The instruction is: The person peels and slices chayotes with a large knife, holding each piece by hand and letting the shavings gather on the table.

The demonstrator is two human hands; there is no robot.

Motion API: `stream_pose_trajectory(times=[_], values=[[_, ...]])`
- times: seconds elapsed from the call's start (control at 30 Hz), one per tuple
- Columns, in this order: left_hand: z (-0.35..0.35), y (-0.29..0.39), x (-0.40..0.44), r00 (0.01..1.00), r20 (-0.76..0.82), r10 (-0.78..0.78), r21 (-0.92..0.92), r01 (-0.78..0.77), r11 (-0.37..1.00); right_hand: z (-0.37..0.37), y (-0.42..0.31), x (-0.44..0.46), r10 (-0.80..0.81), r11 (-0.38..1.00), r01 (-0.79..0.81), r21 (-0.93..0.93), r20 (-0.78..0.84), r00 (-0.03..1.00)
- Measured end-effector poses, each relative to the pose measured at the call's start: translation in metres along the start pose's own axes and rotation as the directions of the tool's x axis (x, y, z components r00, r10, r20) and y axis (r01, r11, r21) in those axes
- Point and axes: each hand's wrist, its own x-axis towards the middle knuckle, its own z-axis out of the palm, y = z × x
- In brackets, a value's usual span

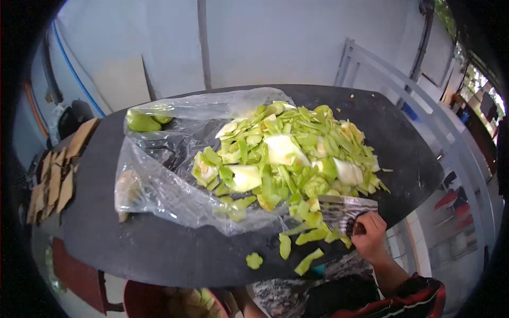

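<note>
My right hand (369,233) is closed round the dark handle of a broad-bladed cleaver (347,211) at the table's front right. Its blade lies against the edge of a large heap of green peelings (313,138). Several pale, thick pieces, such as a white chunk (284,150), lie among them. Below the table's front edge my left forearm (246,303) shows beside a red bucket (127,297) holding pale green pieces; its fingers are hidden. Loose peelings (309,262) and a flower-shaped green slice (254,261) lie near the front edge.
A clear plastic bag (185,204) spreads over the left of the dark table (101,233), with green pear-shaped vegetables (143,121) at its far end. A grey metal railing (424,100) stands on the right. Pieces of brown board (55,180) are stacked on the left.
</note>
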Motion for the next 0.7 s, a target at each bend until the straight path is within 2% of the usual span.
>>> stream_pose_trajectory(times=[0.1,0.2,0.27,0.3,0.37,0.5,0.53,0.6,0.67,0.7], values=[[0.013,0.026,-0.05,0.993,0.067,0.098,-0.06,-0.094,0.994,0.0,0.007,-0.001,-0.015,0.999,0.019,0.051,-0.074,0.997],[0.057,0.052,-0.107,0.988,0.109,0.109,0.003,-0.11,0.994,-0.01,0.02,-0.011,-0.011,0.99,0.025,0.141,-0.097,0.995],[0.08,0.051,-0.13,0.964,0.202,0.173,-0.125,-0.15,0.981,-0.02,0.033,-0.009,0.019,0.984,-0.004,0.176,-0.083,0.996],[0.081,0.048,-0.135,0.965,0.179,0.191,-0.131,-0.169,0.977,-0.026,0.044,-0.008,0.012,0.995,-0.003,0.104,-0.078,0.997],[0.074,0.053,-0.139,0.922,0.349,0.167,-0.115,-0.135,0.984,-0.04,0.06,0.012,-0.029,0.998,0.035,0.059,-0.106,0.994],[0.076,0.066,-0.182,0.939,0.281,0.198,-0.12,-0.17,0.978,-0.04,0.114,0.053,-0.148,0.988,0.139,-0.061,-0.167,0.975],[0.08,0.067,-0.182,0.901,0.337,0.273,-0.045,-0.275,0.96,-0.04,0.125,0.064,-0.155,0.987,0.147,-0.062,-0.151,0.976],[0.084,0.071,-0.203,0.913,0.251,0.322,-0.012,-0.33,0.944,-0.036,0.147,0.083,-0.186,0.981,0.178,-0.083,-0.113,0.976],[0.087,0.075,-0.206,0.964,0.144,0.222,0.016,-0.226,0.974,-0.034,0.168,0.089,-0.124,0.989,0.122,-0.079,-0.027,0.992],[0.092,0.072,-0.209,0.962,0.166,0.219,0.031,-0.227,0.973,-0.028,0.174,0.087,-0.052,0.997,0.05,-0.066,-0.029,0.998]])
